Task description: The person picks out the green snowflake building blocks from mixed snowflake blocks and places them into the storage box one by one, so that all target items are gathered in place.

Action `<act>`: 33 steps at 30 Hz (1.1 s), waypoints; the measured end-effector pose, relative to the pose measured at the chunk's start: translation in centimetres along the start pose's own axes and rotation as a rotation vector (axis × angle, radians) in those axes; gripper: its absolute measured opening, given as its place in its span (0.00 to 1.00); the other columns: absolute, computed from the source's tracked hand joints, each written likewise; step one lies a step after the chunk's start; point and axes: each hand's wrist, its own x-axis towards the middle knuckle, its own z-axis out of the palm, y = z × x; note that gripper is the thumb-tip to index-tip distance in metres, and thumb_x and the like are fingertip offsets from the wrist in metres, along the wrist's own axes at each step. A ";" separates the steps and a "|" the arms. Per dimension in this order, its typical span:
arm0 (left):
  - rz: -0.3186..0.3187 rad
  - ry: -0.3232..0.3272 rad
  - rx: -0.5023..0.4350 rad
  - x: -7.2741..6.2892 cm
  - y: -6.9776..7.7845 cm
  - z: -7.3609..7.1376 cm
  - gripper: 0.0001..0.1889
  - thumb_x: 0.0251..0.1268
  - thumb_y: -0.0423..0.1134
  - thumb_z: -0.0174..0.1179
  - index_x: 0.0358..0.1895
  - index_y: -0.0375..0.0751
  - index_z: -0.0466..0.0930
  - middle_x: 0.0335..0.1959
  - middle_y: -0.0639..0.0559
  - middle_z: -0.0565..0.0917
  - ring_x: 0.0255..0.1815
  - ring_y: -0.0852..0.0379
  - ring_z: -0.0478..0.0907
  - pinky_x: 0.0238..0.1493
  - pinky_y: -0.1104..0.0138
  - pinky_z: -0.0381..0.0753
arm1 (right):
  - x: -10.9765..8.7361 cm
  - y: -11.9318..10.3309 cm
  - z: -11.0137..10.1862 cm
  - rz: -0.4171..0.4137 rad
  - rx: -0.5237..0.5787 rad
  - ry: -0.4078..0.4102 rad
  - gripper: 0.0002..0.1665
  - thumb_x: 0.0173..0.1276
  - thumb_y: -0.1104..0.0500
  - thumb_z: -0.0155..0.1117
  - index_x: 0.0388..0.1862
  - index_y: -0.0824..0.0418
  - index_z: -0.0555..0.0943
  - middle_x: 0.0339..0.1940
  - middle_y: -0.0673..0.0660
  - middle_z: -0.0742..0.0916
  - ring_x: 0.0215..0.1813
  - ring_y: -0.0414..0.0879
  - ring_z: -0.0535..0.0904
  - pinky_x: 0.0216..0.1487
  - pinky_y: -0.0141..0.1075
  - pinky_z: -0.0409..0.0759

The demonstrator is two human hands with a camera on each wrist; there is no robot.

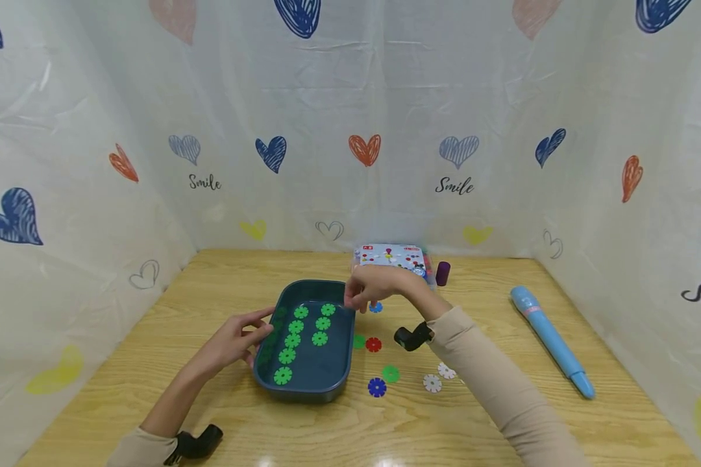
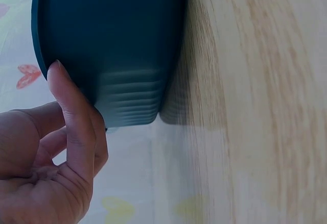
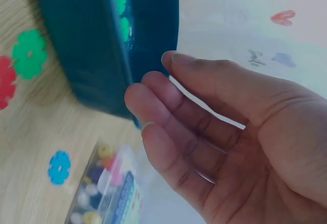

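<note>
A dark blue-green tray (image 1: 304,393) stands on the table. Inside it, several green notched discs (image 1: 292,340) lie flat in two columns, the left one longer. My left hand (image 1: 236,338) grips the tray's left rim, with fingers over the edge; the left wrist view shows a digit against the outer wall. At the back right corner of the tray is my right hand (image 1: 369,285). In the right wrist view its fingers (image 3: 168,155) bend loosely and the thumb stands apart from them. Nothing shows between them.
Right of the tray lie a red disc (image 1: 373,344), a green disc (image 1: 391,373), a dark blue disc (image 1: 376,387), white discs (image 1: 432,383) and a light blue disc (image 3: 59,167). Behind are a clear box of beads (image 1: 391,256) and a purple cylinder (image 1: 442,274). A blue stick (image 1: 552,340) lies far right.
</note>
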 end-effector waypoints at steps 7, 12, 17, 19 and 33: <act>-0.005 -0.005 -0.006 0.0 0.0 0.1 0.32 0.75 0.47 0.53 0.75 0.36 0.59 0.48 0.30 0.73 0.26 0.59 0.77 0.21 0.62 0.84 | -3.3 1.3 0.8 -0.006 -0.007 0.039 0.07 0.74 0.59 0.59 0.40 0.57 0.84 0.38 0.61 0.88 0.37 0.50 0.86 0.35 0.34 0.85; -0.005 -0.001 -0.005 0.1 0.1 0.1 0.32 0.75 0.46 0.53 0.75 0.36 0.59 0.47 0.30 0.73 0.25 0.59 0.77 0.21 0.62 0.84 | -5.4 2.6 1.4 -0.006 0.006 0.077 0.07 0.74 0.57 0.60 0.41 0.57 0.83 0.34 0.58 0.87 0.32 0.40 0.82 0.35 0.36 0.85; -0.003 -0.002 0.000 0.0 0.0 0.0 0.31 0.75 0.45 0.52 0.75 0.36 0.59 0.47 0.30 0.73 0.25 0.59 0.76 0.21 0.62 0.84 | -6.8 3.3 1.9 -0.019 0.006 0.088 0.08 0.74 0.56 0.59 0.43 0.57 0.83 0.33 0.54 0.86 0.31 0.38 0.81 0.35 0.39 0.86; -0.003 -0.003 -0.003 0.0 0.1 0.0 0.31 0.75 0.45 0.52 0.75 0.36 0.59 0.48 0.30 0.73 0.25 0.58 0.76 0.21 0.61 0.84 | -7.2 3.3 2.2 -0.021 0.006 0.087 0.08 0.74 0.56 0.59 0.44 0.56 0.83 0.34 0.54 0.87 0.33 0.41 0.82 0.34 0.35 0.85; -0.010 0.003 -0.012 0.0 0.3 0.0 0.31 0.75 0.45 0.53 0.75 0.37 0.59 0.49 0.29 0.72 0.25 0.58 0.76 0.21 0.63 0.84 | -7.0 4.7 6.4 -0.021 -0.010 0.020 0.07 0.70 0.59 0.64 0.44 0.59 0.84 0.34 0.46 0.85 0.35 0.36 0.78 0.40 0.26 0.79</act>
